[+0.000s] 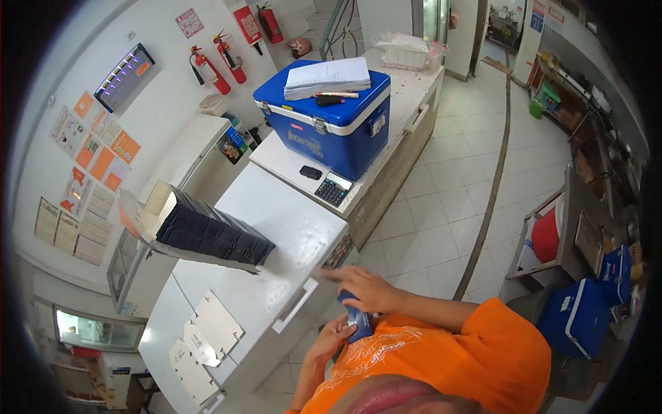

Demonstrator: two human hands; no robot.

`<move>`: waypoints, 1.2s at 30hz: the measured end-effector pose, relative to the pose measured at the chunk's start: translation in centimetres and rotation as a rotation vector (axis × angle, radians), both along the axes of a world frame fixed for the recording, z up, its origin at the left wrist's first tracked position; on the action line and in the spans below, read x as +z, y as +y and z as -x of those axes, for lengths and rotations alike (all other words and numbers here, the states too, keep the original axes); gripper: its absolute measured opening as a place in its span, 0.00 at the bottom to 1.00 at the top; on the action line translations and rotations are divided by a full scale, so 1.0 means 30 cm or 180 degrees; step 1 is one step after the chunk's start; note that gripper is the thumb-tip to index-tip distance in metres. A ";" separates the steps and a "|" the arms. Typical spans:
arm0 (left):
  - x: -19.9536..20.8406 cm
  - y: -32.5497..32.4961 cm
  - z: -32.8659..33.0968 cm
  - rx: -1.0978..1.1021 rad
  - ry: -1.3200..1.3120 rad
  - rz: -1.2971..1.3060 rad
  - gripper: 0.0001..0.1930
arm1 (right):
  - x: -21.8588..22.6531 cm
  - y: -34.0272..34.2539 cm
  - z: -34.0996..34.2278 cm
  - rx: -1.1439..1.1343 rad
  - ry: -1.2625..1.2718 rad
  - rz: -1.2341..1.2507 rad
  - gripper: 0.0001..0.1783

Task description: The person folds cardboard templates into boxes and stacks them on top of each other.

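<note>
Close to my orange shirt, my left hand (336, 338) grips a small dark-blue folded card carton (358, 323) by its lower end. Over the carton's upper end is my right hand (370, 290), with its thumb and fingers around the corner. The index finger stretches out to the left, its tip blurred. Part of the carton is hidden by both hands. On the white chest freezer (276, 200) beyond, a tall stack of flat dark-blue cartons (214, 231) stands in an opened cardboard sleeve. Flat, unfolded white card blanks (217, 328) lie at the freezer's near left.
A blue cooler box (331, 138) carries a paper stack (327, 77); a calculator (334, 189) and a small black object (310, 172) sit beside it. Fire extinguishers (210, 69) hang on the wall. More blue coolers (576, 317) and a metal table (552, 234) stand right of the tiled floor.
</note>
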State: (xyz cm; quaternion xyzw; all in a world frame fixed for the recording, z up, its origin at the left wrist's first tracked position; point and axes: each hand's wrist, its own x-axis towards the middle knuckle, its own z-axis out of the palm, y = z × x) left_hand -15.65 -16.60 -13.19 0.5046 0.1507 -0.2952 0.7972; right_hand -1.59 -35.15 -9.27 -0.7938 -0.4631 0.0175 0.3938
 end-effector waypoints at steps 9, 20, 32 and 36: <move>0.154 -0.175 0.005 0.1252 -0.0425 -0.0363 0.31 | 0.020 -0.065 0.008 0.1279 -0.0080 0.0665 0.18; 0.206 -0.083 -0.125 0.1463 -0.2276 -0.4371 0.39 | -0.052 -0.181 -0.065 -0.1102 0.2825 -0.2055 0.23; 0.203 -0.108 -0.143 -0.0039 -0.3288 -0.3983 0.06 | -0.169 -0.277 -0.023 0.0592 0.3504 -0.0603 0.19; 0.221 -0.045 -0.121 -0.1239 -0.1272 -0.3060 0.05 | 0.018 -0.238 0.036 -0.0053 0.1406 -0.1245 0.06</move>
